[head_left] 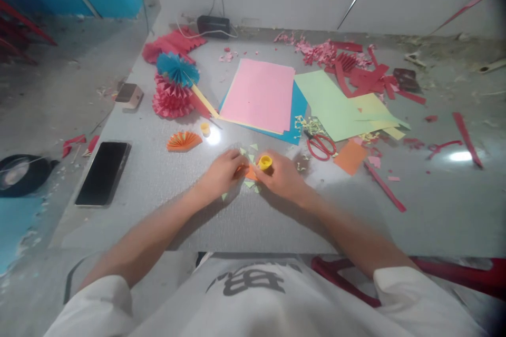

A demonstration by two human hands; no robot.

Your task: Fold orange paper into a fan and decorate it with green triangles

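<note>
In the middle of the table my left hand (225, 171) has its fingers closed on the edge of a small piece of orange paper (250, 172). Close by on the right, my right hand (282, 176) is closed round a yellow glue stick (265, 162), its round end facing up. The fingertips of this hand also reach the orange paper. Small light green paper triangles (253, 146) lie scattered around both hands. An orange folded paper fan (184, 141) and a small yellow cap (204, 128) sit beyond my left hand. The fingers partly cover the orange paper.
Red-handled scissors (321, 146) lie beside an orange paper square (351, 157). Behind are a pink sheet (261, 95), a green sheet (332, 102) and red paper scraps (367, 79). Pleated rosettes (173, 97) and a phone (103, 174) lie on the left.
</note>
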